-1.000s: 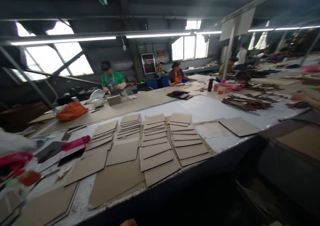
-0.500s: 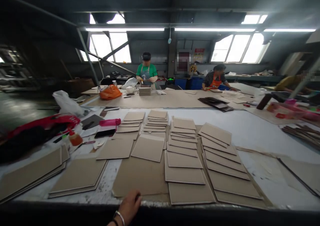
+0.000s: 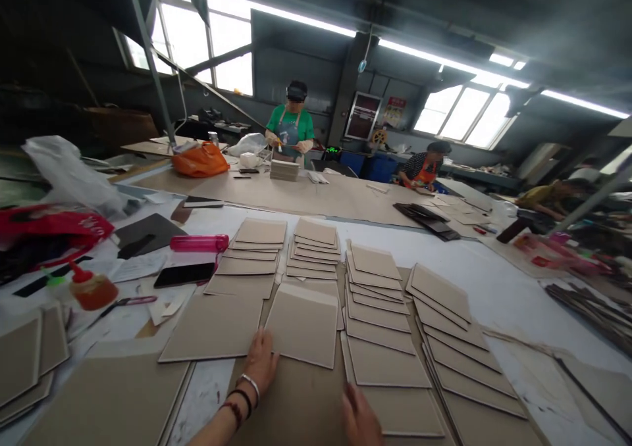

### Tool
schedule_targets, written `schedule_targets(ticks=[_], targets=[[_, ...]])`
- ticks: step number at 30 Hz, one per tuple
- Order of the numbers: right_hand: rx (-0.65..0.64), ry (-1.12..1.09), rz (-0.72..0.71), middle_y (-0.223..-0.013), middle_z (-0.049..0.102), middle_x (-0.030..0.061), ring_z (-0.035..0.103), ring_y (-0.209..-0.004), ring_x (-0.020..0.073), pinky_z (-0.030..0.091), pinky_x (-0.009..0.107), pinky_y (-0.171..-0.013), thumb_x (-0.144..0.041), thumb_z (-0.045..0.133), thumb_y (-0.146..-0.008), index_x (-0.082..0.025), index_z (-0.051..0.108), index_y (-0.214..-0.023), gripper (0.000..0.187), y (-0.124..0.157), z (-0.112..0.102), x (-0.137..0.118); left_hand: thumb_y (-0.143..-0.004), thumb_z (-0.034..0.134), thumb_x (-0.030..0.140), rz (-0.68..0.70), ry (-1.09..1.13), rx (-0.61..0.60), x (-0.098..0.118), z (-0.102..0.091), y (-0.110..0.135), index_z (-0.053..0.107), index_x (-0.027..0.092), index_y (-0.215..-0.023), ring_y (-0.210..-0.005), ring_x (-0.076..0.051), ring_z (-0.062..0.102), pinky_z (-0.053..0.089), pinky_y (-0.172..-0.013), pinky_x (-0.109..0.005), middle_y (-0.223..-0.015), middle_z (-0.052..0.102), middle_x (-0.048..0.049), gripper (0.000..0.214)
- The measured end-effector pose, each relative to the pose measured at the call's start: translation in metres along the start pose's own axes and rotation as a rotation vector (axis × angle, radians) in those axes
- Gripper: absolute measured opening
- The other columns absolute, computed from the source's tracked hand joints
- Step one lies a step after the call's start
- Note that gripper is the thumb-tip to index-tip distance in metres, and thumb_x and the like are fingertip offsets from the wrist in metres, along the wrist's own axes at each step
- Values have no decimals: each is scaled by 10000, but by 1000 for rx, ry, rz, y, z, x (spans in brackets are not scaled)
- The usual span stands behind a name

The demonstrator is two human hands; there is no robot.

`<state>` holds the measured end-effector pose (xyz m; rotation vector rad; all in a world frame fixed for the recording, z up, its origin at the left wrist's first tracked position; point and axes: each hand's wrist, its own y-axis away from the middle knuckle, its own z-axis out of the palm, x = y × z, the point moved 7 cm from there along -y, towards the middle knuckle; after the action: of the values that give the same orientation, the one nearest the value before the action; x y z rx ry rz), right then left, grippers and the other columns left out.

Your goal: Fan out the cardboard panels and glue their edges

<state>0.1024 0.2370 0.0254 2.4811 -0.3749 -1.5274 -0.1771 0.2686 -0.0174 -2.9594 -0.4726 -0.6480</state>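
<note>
Several rows of overlapping grey-brown cardboard squares [image 3: 375, 288] lie fanned out on the table in front of me. My left hand [image 3: 259, 362], with bracelets on its wrist, rests flat with fingers stretched out on a large cardboard sheet [image 3: 301, 400], touching the near edge of one loose square [image 3: 303, 324]. My right hand [image 3: 359, 418] shows at the bottom edge, fingers extended beside the nearest square of a middle row [image 3: 388, 360]. Neither hand holds anything.
At left lie a pink bottle [image 3: 200, 243], a black phone [image 3: 184, 274], an orange glue bottle [image 3: 91, 289], red and white bags and cardboard stacks [image 3: 29, 357]. Across the table a person in a green shirt [image 3: 291, 130] and another in an orange apron [image 3: 424, 166] work.
My view swung left and tipped down toward the table. My left hand moved forward onto the cardboard, and my right hand came into view beside it.
</note>
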Motion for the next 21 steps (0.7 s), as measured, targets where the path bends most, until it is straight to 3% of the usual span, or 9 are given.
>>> schedule_targets(ticks=[3, 7, 10, 15, 21], targets=[[73, 282, -107, -1139, 595, 152, 528, -1101, 252, 383, 311, -966, -232, 420, -779, -92, 595, -1086, 381, -40, 36, -28, -796, 393, 204, -41, -18, -55, 0, 7, -14, 385, -9, -1254, -1258, -310, 341, 297, -1048, -401, -1344, 359, -250, 506], [179, 594, -111, -1170, 562, 212, 519, -1107, 281, 369, 338, -960, -188, 353, -802, 11, 529, -1156, 443, -67, 57, -33, -815, 360, 188, -74, -110, -160, 2, 20, -21, 346, 10, -1300, -1264, -320, 326, 286, -1036, -397, -1359, 345, -234, 517], [174, 661, -144, -1123, 588, 204, 529, -1091, 270, 383, 323, -936, -195, 328, -828, 9, 519, -1168, 440, -75, 63, -29, -824, 359, 202, -104, -180, -159, 6, 20, -20, 353, 49, -1310, -1262, -327, 321, 270, -1029, -410, -1352, 359, -217, 509], [170, 606, -144, -1044, 613, 167, 559, -1034, 247, 412, 297, -884, -208, 342, -823, -70, 560, -1111, 386, -83, 61, -24, -829, 367, 226, -194, -158, -92, 16, 3, -18, 404, 101, -1288, -1194, -322, 391, 322, -965, -424, -1283, 421, -206, 476], [40, 554, -134, -983, 609, 161, 573, -977, 240, 411, 271, -850, -237, 386, -809, -83, 593, -1005, 324, -82, 56, -15, -832, 374, 290, -319, -55, -125, 15, -11, -11, 411, 150, -1277, -1120, -295, 449, 389, -880, -415, -1215, 460, -181, 468]])
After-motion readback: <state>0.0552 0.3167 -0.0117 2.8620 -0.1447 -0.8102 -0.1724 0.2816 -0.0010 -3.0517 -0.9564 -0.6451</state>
